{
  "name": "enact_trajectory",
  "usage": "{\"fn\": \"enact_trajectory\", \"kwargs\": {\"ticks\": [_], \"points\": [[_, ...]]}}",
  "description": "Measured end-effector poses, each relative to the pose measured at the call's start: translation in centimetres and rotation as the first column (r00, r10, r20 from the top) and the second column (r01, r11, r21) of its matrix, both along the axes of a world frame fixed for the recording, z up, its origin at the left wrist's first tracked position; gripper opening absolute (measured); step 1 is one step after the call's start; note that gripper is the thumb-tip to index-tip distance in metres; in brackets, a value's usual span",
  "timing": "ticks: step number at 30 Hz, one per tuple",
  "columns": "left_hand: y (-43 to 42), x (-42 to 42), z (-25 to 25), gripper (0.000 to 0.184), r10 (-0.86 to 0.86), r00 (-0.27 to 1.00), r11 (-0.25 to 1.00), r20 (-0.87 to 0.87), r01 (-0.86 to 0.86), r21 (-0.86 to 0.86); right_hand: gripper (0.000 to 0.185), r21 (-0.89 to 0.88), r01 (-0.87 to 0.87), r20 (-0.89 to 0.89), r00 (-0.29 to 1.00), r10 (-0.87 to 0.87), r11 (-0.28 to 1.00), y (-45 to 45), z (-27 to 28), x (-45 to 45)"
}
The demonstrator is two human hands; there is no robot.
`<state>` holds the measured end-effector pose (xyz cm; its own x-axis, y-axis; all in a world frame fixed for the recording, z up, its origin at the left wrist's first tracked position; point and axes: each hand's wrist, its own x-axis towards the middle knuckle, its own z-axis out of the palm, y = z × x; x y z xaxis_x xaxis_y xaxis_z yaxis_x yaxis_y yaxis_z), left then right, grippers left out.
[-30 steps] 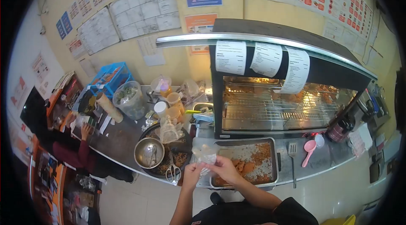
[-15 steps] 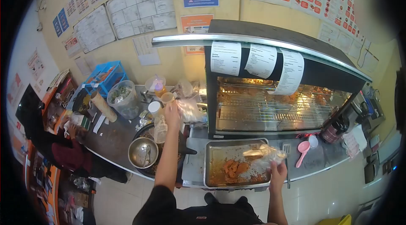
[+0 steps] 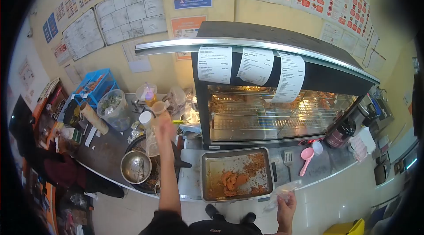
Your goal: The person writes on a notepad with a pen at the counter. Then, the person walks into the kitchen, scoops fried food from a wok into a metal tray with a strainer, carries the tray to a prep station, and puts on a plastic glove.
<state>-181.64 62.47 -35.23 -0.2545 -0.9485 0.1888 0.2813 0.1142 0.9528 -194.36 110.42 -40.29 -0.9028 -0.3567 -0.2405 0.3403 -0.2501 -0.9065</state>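
Note:
My left hand reaches over the left counter, smeared by motion. It is close to a translucent cup and a white-lidded container; its fingers do not show clearly. My right hand is closed on a thin, crumpled clear plastic bag, just off the counter's front edge. Between the hands lies a metal tray with reddish-brown fried pieces and crumbs. A slotted spatula rests to the tray's right, beside a pink scoop.
Behind the tray stands a heated display cabinet with paper slips hanging from its top. A metal bowl sits over a dark pan at left. A dark bottle stands at right. Another person is at far left.
My right hand has drawn back from above the tray toward the front edge, and the golden item seen with its plastic is gone from there. My left hand has shifted slightly. The view has turned.

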Motion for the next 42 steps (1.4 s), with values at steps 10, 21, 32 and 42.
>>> {"fn": "enact_trajectory", "kwargs": {"ticks": [10,21,32,42], "points": [[31.7,3.3,-7.3,0.064,-0.654,0.631,0.379,-0.417,0.75,0.541,0.017,-0.026,-0.846,-0.011,0.532,0.846,0.532,-4.0,4.1,-2.6],[38.7,4.1,-4.9,0.013,-0.339,0.87,0.931,0.359,0.256,0.26,0.009,-0.027,-0.562,-0.027,0.827,0.561,0.827,5.2,-0.6,-4.5],[49.1,4.7,-5.5,0.015,-0.289,0.915,0.949,0.28,0.235,0.211,0.018,-0.04,-0.588,0.068,0.805,0.589,0.808,14.8,-1.2,-4.7],[54.7,7.2,-4.9,0.01,-0.423,0.896,0.754,-0.132,0.429,0.498,0.034,0.429,-0.041,-0.741,0.555,0.378,0.902,17.6,3.7,1.8]]}}
